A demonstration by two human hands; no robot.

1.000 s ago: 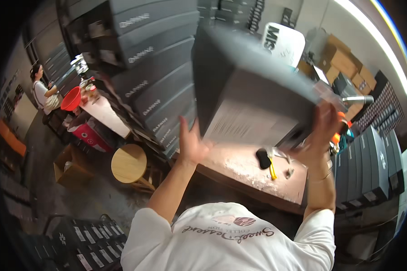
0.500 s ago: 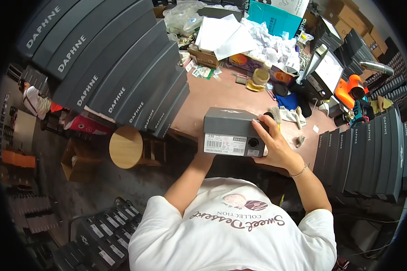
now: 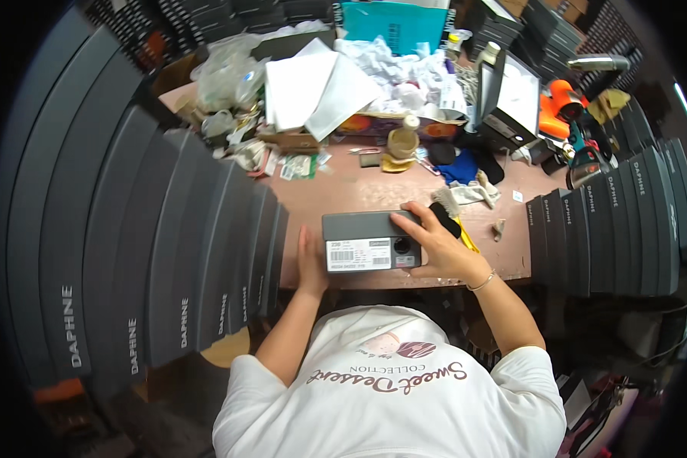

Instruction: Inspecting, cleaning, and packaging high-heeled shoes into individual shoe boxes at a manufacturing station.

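A dark grey shoebox (image 3: 370, 224), its lid on and a white label on the side facing me, is at the table's near edge. My right hand (image 3: 443, 246) grips its right end, with fingers over the lid and the thumb low near the round dark spot beside the label. My left hand (image 3: 311, 261) is upright by the box's left end, fingers stretched out. Whether its palm presses on the box I cannot tell. Just beyond my right hand lie a pale-bristled brush (image 3: 448, 201), a round black thing and a yellow handle.
Tall rows of dark grey shoeboxes flank me at left (image 3: 141, 229) and right (image 3: 599, 229). Farther back on the pink table (image 3: 343, 187) are white sheets (image 3: 301, 84), crumpled paper (image 3: 393, 80), a jar (image 3: 402, 141), a blue cloth (image 3: 459, 168) and an orange tool (image 3: 559, 111).
The shoebox has moved onto the table area from nearer my body. My left hand has come out from behind it to its left end. My view has turned leftward and the left stack looms closer.
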